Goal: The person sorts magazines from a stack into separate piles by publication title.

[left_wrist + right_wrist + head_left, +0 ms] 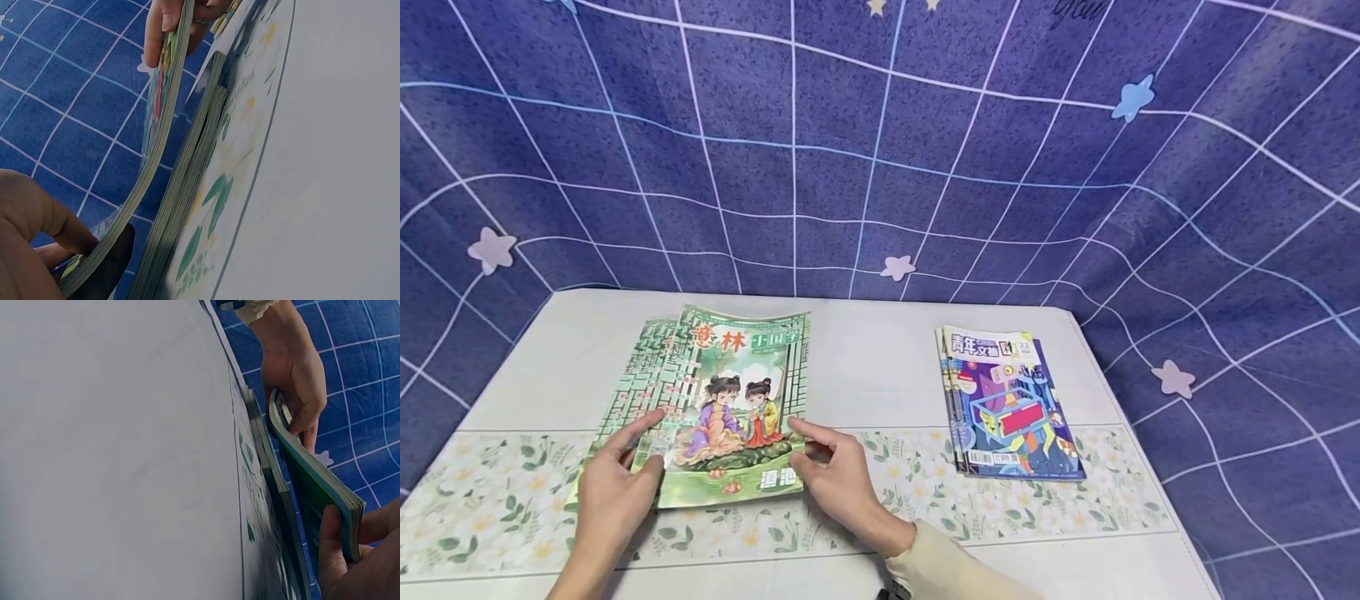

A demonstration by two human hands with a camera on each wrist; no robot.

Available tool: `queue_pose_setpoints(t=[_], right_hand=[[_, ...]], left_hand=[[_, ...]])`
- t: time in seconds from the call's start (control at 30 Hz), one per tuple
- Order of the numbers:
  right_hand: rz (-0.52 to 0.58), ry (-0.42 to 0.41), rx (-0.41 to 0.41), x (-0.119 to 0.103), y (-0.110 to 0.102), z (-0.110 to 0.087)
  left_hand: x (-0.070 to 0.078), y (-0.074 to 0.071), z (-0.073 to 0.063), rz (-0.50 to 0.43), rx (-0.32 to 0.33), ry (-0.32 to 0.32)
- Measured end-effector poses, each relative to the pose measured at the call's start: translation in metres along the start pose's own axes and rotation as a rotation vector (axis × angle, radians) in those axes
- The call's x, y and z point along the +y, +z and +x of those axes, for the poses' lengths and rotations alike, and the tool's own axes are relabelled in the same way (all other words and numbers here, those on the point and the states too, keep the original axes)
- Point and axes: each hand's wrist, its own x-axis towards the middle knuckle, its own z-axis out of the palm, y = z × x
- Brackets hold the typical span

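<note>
A green-covered magazine [737, 392] with two drawn figures is raised and slightly bowed between both hands. At its lower left edge my left hand [617, 492] pinches it between thumb and fingers. My right hand [838, 479] grips the lower right edge, thumb on one side and fingers on the other, as the right wrist view shows. Beneath it, and showing to its left, lie more magazines [643, 375] with matching green covers. In the left wrist view a gap separates the held magazine [164, 140] from the magazines below [187, 181].
To the right on the white table [865, 358] lies a small stack of purple-blue magazines [1015, 408], edges slightly uneven. A floral strip [902, 492] runs across the table. Behind and at the sides hangs a blue gridded cloth [842, 192] with stars.
</note>
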Motion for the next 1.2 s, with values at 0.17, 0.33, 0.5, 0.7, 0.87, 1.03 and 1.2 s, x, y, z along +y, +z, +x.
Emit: queue_pose_setpoints(t=[0.17, 0.33, 0.5, 0.7, 0.87, 1.03, 1.2], right_hand=[[-0.022, 0.012, 0.003, 0.0022, 0.0033, 0.0031], [-0.026, 0.018, -0.004, 0.0027, 0.0045, 0.0046], [-0.008, 0.028, -0.012, 0.0024, 0.0052, 0.0051], [0.003, 0.040, -0.021, 0.0020, 0.0054, 0.0048], [0.012, 0.055, -0.024, 0.0011, 0.0053, 0.0047], [0.027, 0.067, -0.032, 0.0002, 0.0053, 0.0045], [0.041, 0.079, -0.032, 0.0009, 0.0059, 0.0044]], left_hand=[[-0.0015, -0.0022, 0.0039, 0.021, -0.009, 0.001], [-0.0014, -0.0036, 0.0056, 0.036, -0.010, 0.005], [0.0019, -0.0053, 0.0069, 0.061, -0.002, -0.004], [0.0040, -0.0076, 0.0066, 0.101, -0.001, 0.000], [0.0027, -0.0066, 0.0069, 0.127, 0.007, 0.017], [0.0011, -0.0055, 0.0076, 0.160, 0.022, 0.055], [0.0004, -0.0055, 0.0076, 0.184, 0.025, 0.090]])
